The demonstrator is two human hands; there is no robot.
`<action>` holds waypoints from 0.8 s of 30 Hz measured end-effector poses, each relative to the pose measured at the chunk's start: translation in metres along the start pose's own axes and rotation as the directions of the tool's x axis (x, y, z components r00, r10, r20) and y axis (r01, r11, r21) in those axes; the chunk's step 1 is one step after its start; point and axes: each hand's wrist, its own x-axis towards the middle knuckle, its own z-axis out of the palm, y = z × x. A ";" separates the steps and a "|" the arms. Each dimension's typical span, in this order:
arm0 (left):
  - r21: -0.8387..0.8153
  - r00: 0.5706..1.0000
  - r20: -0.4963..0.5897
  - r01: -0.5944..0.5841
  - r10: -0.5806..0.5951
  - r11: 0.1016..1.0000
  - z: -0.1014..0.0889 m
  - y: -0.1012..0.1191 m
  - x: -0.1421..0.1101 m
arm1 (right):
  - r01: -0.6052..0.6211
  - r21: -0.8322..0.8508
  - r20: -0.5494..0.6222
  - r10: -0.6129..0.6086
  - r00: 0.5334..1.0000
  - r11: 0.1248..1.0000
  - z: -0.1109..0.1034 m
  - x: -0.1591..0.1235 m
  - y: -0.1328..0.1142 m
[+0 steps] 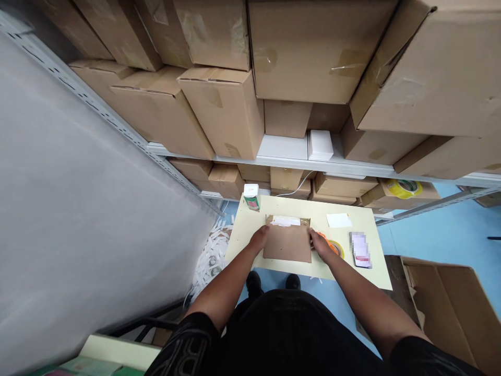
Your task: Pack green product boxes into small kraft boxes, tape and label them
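Note:
A small cardboard box (pixel 287 243) stands on the cream table between my two hands, its broad brown flap facing me. Something white (pixel 285 221) shows along its far side; I cannot tell what it is. My left hand (pixel 259 238) grips the box's left edge, fingers mostly hidden behind the cardboard. On the opposite edge, my right hand (pixel 319 244) has its fingers against the box. Just beside that hand lies a roll of yellow tape (pixel 337 249) with an orange part, partly covered by my wrist.
The cream table (pixel 242 243) also bears a green-and-white box (pixel 251 197), a white card (pixel 339 220) and a phone (pixel 360 249). Shelves of cartons (pixel 221 112) rise behind it. Paper strips (pixel 213 250) litter the floor at left; a large open carton (pixel 450 308) stands at right.

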 end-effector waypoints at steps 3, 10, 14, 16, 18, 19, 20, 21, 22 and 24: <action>-0.075 0.996 -0.056 -0.073 0.069 0.994 0.002 0.004 -0.012 | 0.108 -0.019 -0.038 -0.108 0.993 0.994 0.000 -0.010 -0.007; -0.272 0.941 -0.215 -0.314 0.261 0.910 0.000 -0.015 -0.046 | 0.291 0.245 -0.050 -0.287 0.957 0.925 0.000 -0.050 0.015; -0.351 0.975 -0.164 -0.199 0.150 0.915 0.009 -0.034 -0.055 | 0.208 0.321 -0.075 -0.194 0.978 0.924 0.010 -0.056 0.032; -0.368 0.984 -0.144 -0.149 0.102 0.918 0.014 -0.043 -0.057 | 0.162 0.313 -0.098 -0.137 0.986 0.936 0.014 -0.055 0.034; -0.402 0.989 -0.115 -0.132 0.093 0.906 0.018 -0.048 -0.058 | 0.106 0.293 -0.092 -0.083 0.992 0.950 0.015 -0.054 0.034; -0.428 0.990 -0.096 -0.131 0.099 0.894 0.019 -0.050 -0.058 | 0.078 0.294 -0.079 -0.057 0.995 0.952 0.014 -0.054 0.033; -0.454 0.991 -0.077 -0.130 0.106 0.881 0.020 -0.051 -0.058 | 0.053 0.306 -0.061 -0.036 0.998 0.950 0.013 -0.053 0.033; -0.474 0.992 -0.062 -0.125 0.109 0.871 0.020 -0.051 -0.057 | 0.033 0.326 -0.043 -0.020 0.999 0.945 0.012 -0.051 0.032; -0.481 0.993 -0.049 -0.119 0.109 0.869 0.019 -0.050 -0.057 | 0.020 0.345 -0.030 -0.010 0.999 0.939 0.011 -0.050 0.032; -0.449 0.994 -0.042 -0.107 0.099 0.887 0.018 -0.047 -0.057 | 0.023 0.355 -0.029 -0.013 0.999 0.935 0.009 -0.048 0.032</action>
